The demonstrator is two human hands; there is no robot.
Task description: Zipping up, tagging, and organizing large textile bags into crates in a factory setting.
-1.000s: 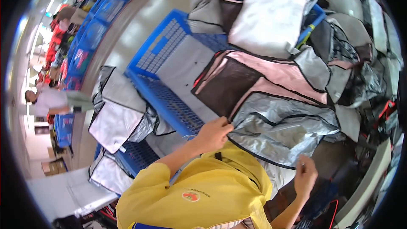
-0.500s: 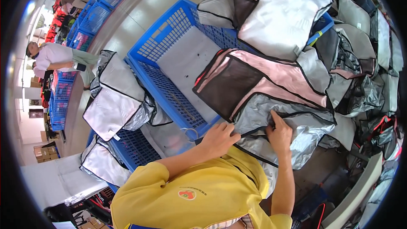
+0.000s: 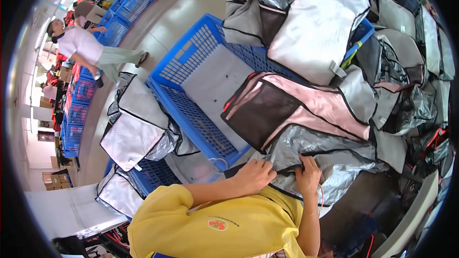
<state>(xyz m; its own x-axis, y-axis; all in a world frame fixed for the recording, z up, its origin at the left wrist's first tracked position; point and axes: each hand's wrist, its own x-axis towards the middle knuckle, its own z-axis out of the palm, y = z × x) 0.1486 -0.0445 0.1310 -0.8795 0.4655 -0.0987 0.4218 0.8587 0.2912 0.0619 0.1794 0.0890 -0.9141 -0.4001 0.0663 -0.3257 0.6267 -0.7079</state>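
A sewn fabric piece (image 3: 325, 107) lies before me, pink with black edging and a dark mesh panel. Its crumpled silver lining (image 3: 306, 141) spreads under my hands. My left hand (image 3: 256, 174) is closed at the near left edge of this piece, with a bit of it pinched in the fingertips. Just to the right, my right hand (image 3: 307, 174) pinches the black edging of the silver lining between thumb and fingers. A thin orange cord (image 3: 322, 193) loops beside my right wrist.
An open blue plastic crate (image 3: 162, 93) with a grey sheet inside stands ahead. Silver-and-white sewn pieces (image 3: 136, 126) hang over another crate at left; more (image 3: 311, 24) are heaped at far right. A person (image 3: 91, 48) walks along the aisle by stacked blue crates.
My right hand has drawn in lower and closer to my left, its outstretched index finger now bent into a pinch on the edging. The person at left has stepped along the aisle.
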